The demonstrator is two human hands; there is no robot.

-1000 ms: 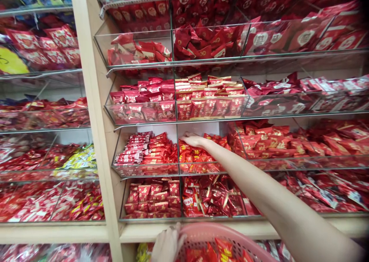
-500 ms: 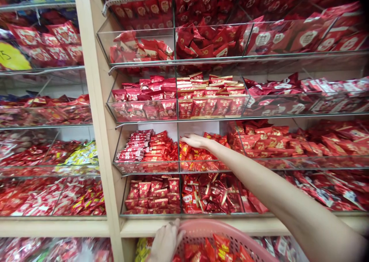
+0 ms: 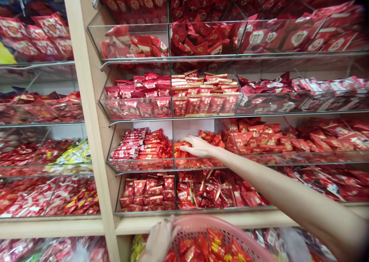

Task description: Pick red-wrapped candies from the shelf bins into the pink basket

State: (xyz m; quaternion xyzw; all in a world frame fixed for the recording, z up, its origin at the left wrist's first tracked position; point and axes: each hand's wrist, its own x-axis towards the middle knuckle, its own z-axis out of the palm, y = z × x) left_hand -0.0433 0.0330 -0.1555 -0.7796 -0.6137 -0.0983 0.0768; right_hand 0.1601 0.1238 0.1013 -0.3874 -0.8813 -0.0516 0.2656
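Note:
My right hand [image 3: 196,146] reaches into a clear shelf bin and rests over small red-and-yellow snack packets [image 3: 211,140]. Its fingers are spread and slightly bent, touching the packets, with the tips partly hidden. At the bottom, my left hand [image 3: 159,239] grips the rim of a pink plastic basket [image 3: 209,220], which has holes in its side. Inside the basket lie several red packets [image 3: 215,244] with yellow print, similar to those under my right hand.
A clear divider [image 3: 173,143] separates this bin from stacked red packets [image 3: 155,143] on the left. Dark red packets [image 3: 206,189] fill the bin below. Above runs a shelf edge [image 3: 184,118]. A wooden upright [image 3: 89,112] stands left, with more filled bins beyond.
My right hand has lowered onto the packets, its fingers bending more. My left hand still holds the basket. The view has shifted slightly, moving the shelves left in the picture.

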